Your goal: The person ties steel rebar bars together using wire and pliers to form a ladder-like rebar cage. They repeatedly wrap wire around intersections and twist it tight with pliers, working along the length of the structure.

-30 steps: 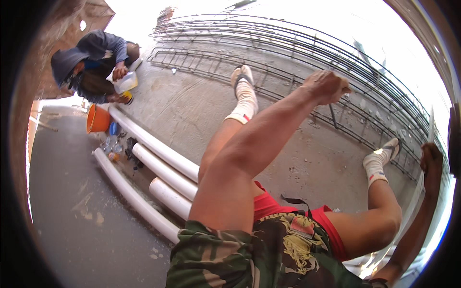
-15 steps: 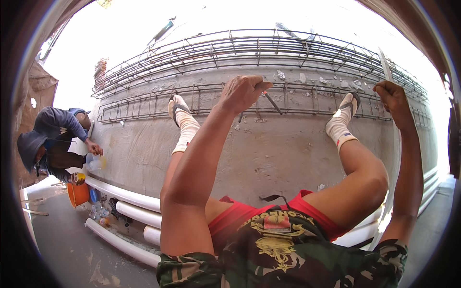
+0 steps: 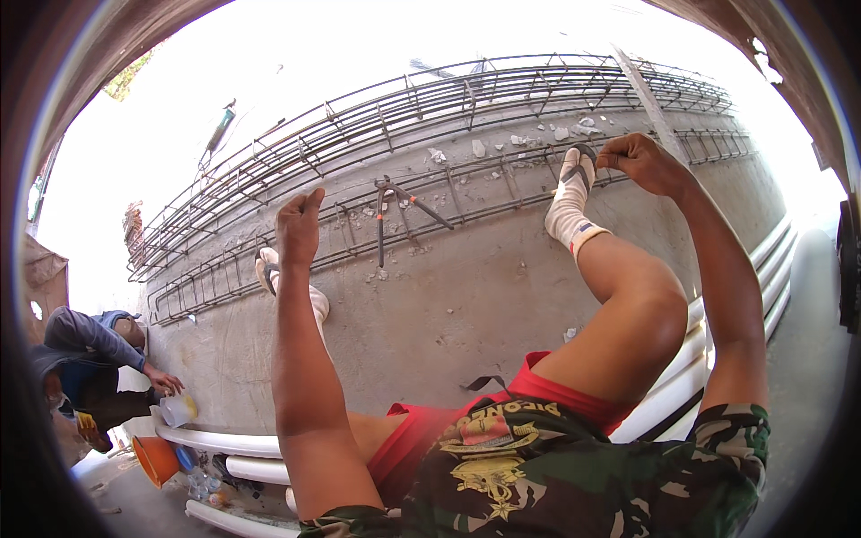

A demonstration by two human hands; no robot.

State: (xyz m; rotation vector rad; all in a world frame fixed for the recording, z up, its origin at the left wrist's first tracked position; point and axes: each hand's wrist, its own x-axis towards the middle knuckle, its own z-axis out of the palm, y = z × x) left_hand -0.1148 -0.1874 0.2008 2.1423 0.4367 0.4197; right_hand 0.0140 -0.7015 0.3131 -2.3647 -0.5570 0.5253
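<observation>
My left hand (image 3: 300,229) is raised over the left part of a narrow rebar cage (image 3: 346,229), its fingers pinched together. My right hand (image 3: 641,164) is pinched too, just right of my right foot (image 3: 574,184) at the cage. What either pinch holds is too small to make out. Between my hands, a pair of pincers (image 3: 386,186) with orange and black handles rests on the cage bars, with no hand touching it. My left foot (image 3: 267,269) is partly hidden behind my left forearm.
A larger rebar cage (image 3: 386,121) lies beyond, among broken chips (image 3: 479,148). White pipes (image 3: 220,441) run behind me on both sides. At the left a co-worker (image 3: 94,350) bends by a clear container (image 3: 179,410) and an orange bucket (image 3: 156,460). A green tool (image 3: 221,125) lies far off.
The view has turned, shifting the scene leftward. My left hand has moved left, off the pincers, which now show fully. My right hand is closer to my right foot.
</observation>
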